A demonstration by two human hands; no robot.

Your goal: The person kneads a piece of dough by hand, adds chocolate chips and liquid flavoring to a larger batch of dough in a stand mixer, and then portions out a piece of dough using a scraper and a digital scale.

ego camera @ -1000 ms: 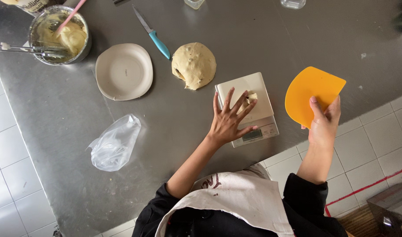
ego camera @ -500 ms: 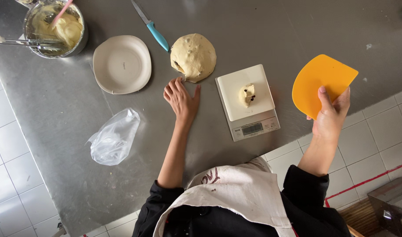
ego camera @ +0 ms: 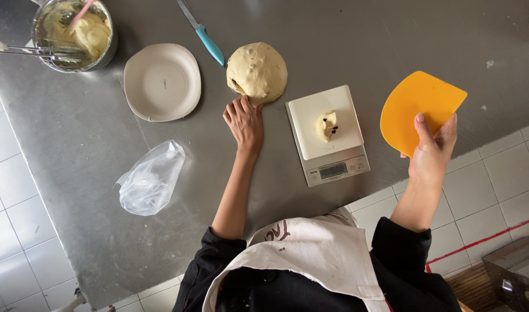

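Stainless steel worktop (ego camera: 345,34) fills most of our view, edged by white tiles. Nearest us, our right hand (ego camera: 431,155) grips an orange dough scraper (ego camera: 417,107), raised just off the counter's edge. Beside it stands a white kitchen scale (ego camera: 328,134) carrying a small dough piece (ego camera: 327,125). Our left hand (ego camera: 244,122) lies flat and unclenched, fingertips touching the big dough ball (ego camera: 257,72). Left of our arm lies a crumpled plastic bag (ego camera: 150,179). Farther off sit a white plate (ego camera: 162,81), a blue-handled knife (ego camera: 202,33) and a metal bowl of batter (ego camera: 76,32).
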